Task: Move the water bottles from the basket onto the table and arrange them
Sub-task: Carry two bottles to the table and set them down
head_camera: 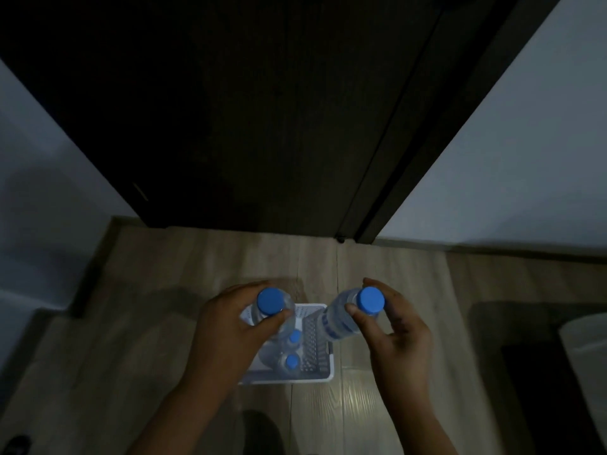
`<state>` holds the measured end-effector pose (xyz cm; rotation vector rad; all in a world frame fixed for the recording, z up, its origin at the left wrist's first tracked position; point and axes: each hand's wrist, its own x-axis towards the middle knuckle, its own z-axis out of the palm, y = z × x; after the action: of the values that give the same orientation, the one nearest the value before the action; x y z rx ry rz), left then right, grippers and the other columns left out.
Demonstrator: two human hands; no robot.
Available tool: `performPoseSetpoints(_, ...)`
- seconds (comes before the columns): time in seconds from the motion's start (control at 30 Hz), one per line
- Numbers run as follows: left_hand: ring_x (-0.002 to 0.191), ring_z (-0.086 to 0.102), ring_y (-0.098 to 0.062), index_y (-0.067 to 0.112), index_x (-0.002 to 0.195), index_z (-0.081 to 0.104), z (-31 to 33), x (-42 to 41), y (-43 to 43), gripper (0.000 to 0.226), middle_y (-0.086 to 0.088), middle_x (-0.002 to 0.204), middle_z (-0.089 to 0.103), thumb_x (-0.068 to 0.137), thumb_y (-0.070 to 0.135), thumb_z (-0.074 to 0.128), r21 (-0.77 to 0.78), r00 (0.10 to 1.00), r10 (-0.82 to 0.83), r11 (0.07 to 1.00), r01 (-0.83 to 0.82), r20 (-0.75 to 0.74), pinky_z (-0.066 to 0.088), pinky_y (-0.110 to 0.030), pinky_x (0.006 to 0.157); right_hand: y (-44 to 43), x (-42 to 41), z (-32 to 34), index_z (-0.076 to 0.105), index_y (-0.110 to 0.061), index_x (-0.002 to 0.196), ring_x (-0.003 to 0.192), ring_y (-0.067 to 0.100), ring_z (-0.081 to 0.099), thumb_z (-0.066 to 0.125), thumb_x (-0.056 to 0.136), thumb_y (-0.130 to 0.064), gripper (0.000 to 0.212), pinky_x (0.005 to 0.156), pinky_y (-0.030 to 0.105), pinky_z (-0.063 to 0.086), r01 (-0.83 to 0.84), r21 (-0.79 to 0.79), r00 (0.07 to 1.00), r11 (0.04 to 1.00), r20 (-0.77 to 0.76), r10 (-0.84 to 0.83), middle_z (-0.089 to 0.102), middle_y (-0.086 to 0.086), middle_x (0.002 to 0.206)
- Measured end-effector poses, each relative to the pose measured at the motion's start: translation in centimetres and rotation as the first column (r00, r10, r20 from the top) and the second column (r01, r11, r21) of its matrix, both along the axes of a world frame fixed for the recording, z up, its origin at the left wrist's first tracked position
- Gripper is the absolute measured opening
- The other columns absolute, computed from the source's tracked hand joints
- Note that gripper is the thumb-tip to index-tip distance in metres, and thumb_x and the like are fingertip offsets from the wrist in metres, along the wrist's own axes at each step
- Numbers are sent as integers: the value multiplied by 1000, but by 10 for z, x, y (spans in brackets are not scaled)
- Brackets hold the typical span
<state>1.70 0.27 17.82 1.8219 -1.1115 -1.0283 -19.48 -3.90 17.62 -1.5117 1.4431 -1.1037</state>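
A white perforated basket (317, 372) stands on the wooden floor below me. My left hand (226, 326) grips a clear water bottle (272, 302) with a blue cap near its neck, held above the basket's left side. My right hand (394, 333) pinches a second blue-capped bottle (341, 318) near its cap, tilted over the basket's right side. Two more blue-capped bottles (291, 362) stand in the basket's left half, partly hidden by the held bottle. No table is in view.
A dark door (230, 126) with its frame fills the far side, with pale walls (509, 159) on both sides. A dark mat and a pale object (588, 356) lie at the right edge. Open wooden floor (115, 356) spreads around the basket.
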Motion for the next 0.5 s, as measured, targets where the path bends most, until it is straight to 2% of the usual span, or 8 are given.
performPoseSetpoints(0.1,94,65,-2,22,105,67,72,-6,3,33,13,100,69,74,23,77,-116,996,-10,993,20,86,53,-20,82,4,-1,73,63,-37,111,105,-8,59,66,71,-46,41,84,5,48,-5,-9,1000,1000,16,5,64,-30,109)
performPoseSetpoints(0.2,93,62,8,25,104,67,140,-9,6,34,21,95,66,72,26,77,-161,994,-15,986,33,110,49,-5,76,7,-5,144,62,-41,108,103,-10,59,63,70,-51,39,81,1,45,1,-52,1000,999,13,-1,63,-32,107)
performPoseSetpoints(0.27,90,64,6,27,104,67,186,-10,9,34,19,93,68,71,34,74,-173,996,-2,985,19,95,50,-6,73,10,-10,188,64,-37,110,104,-9,59,63,70,-54,44,79,3,47,14,-76,1000,997,9,-14,64,-30,108)
performPoseSetpoints(0.33,89,64,8,36,97,65,227,-11,12,31,22,89,70,66,43,69,-217,998,26,976,-13,56,51,-5,70,14,-14,227,64,-34,112,105,-7,60,61,71,-55,47,78,8,50,17,-114,1000,993,-16,-19,64,-27,110)
performPoseSetpoints(0.4,88,64,9,40,92,63,268,-14,15,28,28,90,69,65,44,69,-260,998,47,965,-37,32,51,-6,69,18,-15,264,61,-41,112,106,-7,59,59,72,-56,43,78,6,49,21,-154,999,988,-35,-27,63,-29,111)
performPoseSetpoints(0.5,91,64,8,40,99,62,318,-18,20,36,24,91,69,65,48,67,-333,998,51,942,-34,42,53,-11,71,22,-13,316,58,-52,107,105,-6,60,59,74,-54,33,78,1,46,43,-222,999,974,13,-41,64,-30,108)
